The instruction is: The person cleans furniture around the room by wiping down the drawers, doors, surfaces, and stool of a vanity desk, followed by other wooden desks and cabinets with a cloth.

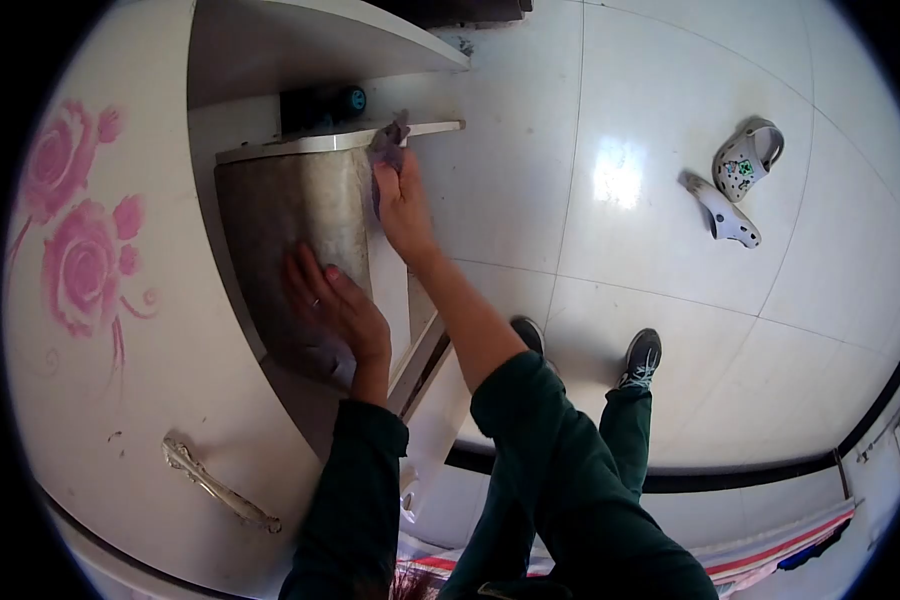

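My right hand is closed around a crumpled greyish-purple cloth at the right front corner of a cabinet shelf with a pale edge. Below that edge is a curved, grey-brown stained panel inside the white cabinet. Against this panel rests my left hand, its fingers stretched out and a ring on one of them. The fingertips of the left hand are partly in shadow.
A white cabinet door with pink painted roses and an ornate handle stands at the left. Behind the shelf edge lies a dark object with a blue end. Two pale clogs lie on the tiled floor.
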`<act>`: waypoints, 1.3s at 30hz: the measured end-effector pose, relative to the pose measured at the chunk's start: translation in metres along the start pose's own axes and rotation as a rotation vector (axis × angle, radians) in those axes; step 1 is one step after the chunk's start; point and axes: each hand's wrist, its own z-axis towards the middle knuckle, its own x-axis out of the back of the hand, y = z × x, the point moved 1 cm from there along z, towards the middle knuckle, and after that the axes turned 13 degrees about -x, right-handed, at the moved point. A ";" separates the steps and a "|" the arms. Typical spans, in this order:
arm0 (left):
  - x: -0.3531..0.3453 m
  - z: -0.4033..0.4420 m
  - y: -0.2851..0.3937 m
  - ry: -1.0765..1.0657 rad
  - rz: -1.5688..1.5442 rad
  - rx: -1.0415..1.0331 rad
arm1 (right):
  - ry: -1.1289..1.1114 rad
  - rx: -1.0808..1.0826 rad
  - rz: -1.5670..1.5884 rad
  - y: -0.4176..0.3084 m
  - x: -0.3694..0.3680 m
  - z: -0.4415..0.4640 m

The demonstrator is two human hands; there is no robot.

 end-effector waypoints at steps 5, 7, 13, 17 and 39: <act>-0.007 0.003 -0.003 0.016 -0.024 -0.002 | 0.137 0.009 -0.001 0.082 -0.004 -0.062; -0.002 -0.006 -0.007 -0.024 -0.051 -0.007 | 0.269 0.216 -0.109 0.038 -0.017 -0.056; -0.003 -0.002 -0.001 0.014 -0.061 -0.020 | 0.215 -0.128 0.044 0.095 0.010 -0.016; -0.006 0.001 -0.001 0.035 -0.096 -0.011 | 0.167 -0.113 0.199 0.128 0.001 -0.084; -0.003 -0.003 0.001 0.019 -0.105 0.007 | 0.002 -0.392 0.174 0.119 0.001 -0.134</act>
